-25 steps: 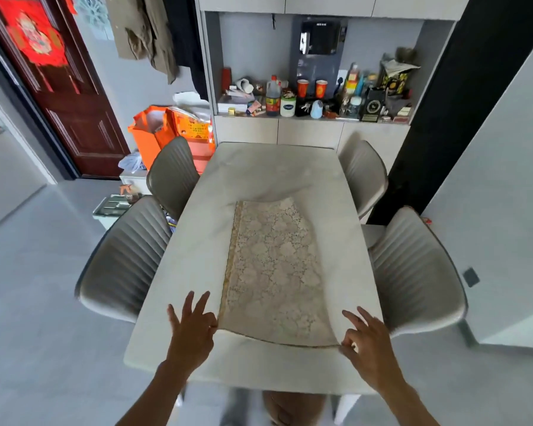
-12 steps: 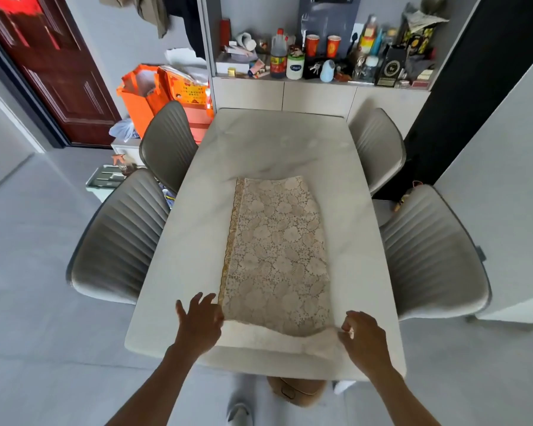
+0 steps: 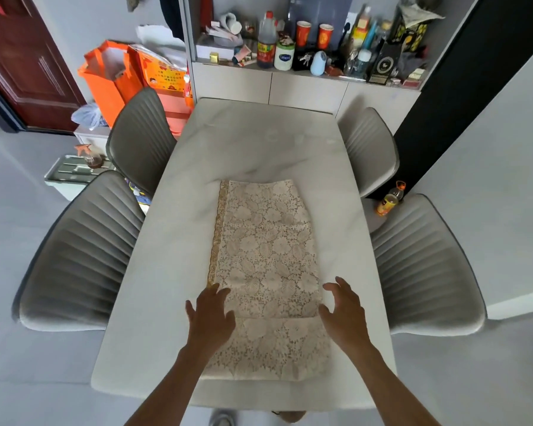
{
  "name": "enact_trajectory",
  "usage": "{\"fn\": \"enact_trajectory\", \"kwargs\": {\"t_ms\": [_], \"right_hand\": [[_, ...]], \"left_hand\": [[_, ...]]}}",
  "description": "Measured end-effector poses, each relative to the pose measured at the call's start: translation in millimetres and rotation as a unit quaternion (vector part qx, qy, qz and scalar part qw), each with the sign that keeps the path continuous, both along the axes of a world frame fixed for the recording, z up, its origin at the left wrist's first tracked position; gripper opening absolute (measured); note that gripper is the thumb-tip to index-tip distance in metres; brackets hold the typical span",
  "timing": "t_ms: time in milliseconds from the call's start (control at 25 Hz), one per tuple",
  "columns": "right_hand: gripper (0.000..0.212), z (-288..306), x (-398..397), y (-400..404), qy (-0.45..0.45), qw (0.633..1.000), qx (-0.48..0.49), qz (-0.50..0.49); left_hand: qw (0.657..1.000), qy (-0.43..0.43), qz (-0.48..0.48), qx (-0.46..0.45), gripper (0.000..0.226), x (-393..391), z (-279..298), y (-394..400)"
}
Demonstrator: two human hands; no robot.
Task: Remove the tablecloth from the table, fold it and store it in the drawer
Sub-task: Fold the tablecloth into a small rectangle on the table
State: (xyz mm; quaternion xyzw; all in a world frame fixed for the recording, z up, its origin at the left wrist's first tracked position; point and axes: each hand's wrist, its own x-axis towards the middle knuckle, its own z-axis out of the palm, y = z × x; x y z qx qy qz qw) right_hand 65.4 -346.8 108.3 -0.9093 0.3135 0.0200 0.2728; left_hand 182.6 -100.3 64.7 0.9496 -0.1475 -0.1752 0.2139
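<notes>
1. Lace tablecloth (image 3: 266, 241), folded into a long narrow strip, lay flat on the marble-look table (image 3: 259, 142), running lengthwise from mid-table toward the near edge.
2. Its near end was folded back over itself; the fold's edge made a crosswise line between the two hands.
3. A gold trim ran along the strip's left edge.
4. Left hand (image 3: 210, 318) was flat, fingers spread, resting on the strip's left edge at that crosswise line. It gripped nothing.
5. Right hand (image 3: 343, 315) was at the strip's right edge, fingers spread and curled. It held nothing; contact with the cloth was unclear.
6. The hands were apart, one on each side of the strip.
7. Four grey ribbed chairs (image 3: 83, 253) stood around the table, two per side.
8. Cluttered cabinet shelf (image 3: 290, 69) was beyond the far end.
</notes>
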Motion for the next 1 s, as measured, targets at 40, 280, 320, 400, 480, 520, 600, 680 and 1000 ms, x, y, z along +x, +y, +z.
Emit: {"fn": "enact_trajectory", "kwargs": {"t_ms": [40, 280, 320, 400, 480, 520, 600, 680, 1000], "right_hand": [[0.039, 7.9, 2.8, -6.6, -0.011, 1.0, 0.009, 0.006], [0.036, 43.3, -9.5, -62.8, -0.079, 0.995, 0.051, 0.03], [0.035, 42.2, -14.5, -72.4, -0.088, 0.993, 0.063, 0.04], [0.035, 36.7, -28.7, -95.5, -0.092, 0.988, 0.113, 0.057], [0.036, 29.1, -48.9, -115.2, -0.075, 0.98, 0.176, 0.054], [0.035, 25.4, -59.5, -123.8, -0.069, 0.976, 0.197, 0.057], [0.035, 26.3, -65.3, -138.8, -0.058, 0.973, 0.215, 0.068], [0.035, 33.0, -52.0, -154.4, -0.057, 0.97, 0.226, 0.068], [0.032, 14.6, 13.2, -184.3, -0.135, 0.942, 0.308, -0.013]], "left_hand": [[1.0, -0.006, 0.001, -0.017, 0.055, -2.9, 5.5, -11.1], [0.994, -0.072, 0.026, -0.082, 0.059, -29.8, 47.8, -85.0], [0.993, -0.081, 0.032, -0.079, 0.06, -35.9, 52.2, -94.5], [0.992, -0.084, 0.065, -0.061, 0.06, -59.6, 56.7, -111.7], [0.994, -0.079, 0.066, -0.023, 0.061, -94.1, 54.8, -127.2], [0.995, -0.073, 0.063, -0.011, 0.062, -110.3, 53.5, -134.4], [0.995, -0.059, 0.076, -0.006, 0.063, -126.5, 57.7, -150.0], [0.995, -0.066, 0.075, -0.024, 0.062, -128.0, 61.4, -162.9], [0.989, -0.007, 0.119, -0.086, 0.051, -74.0, 27.9, -200.6]]}}
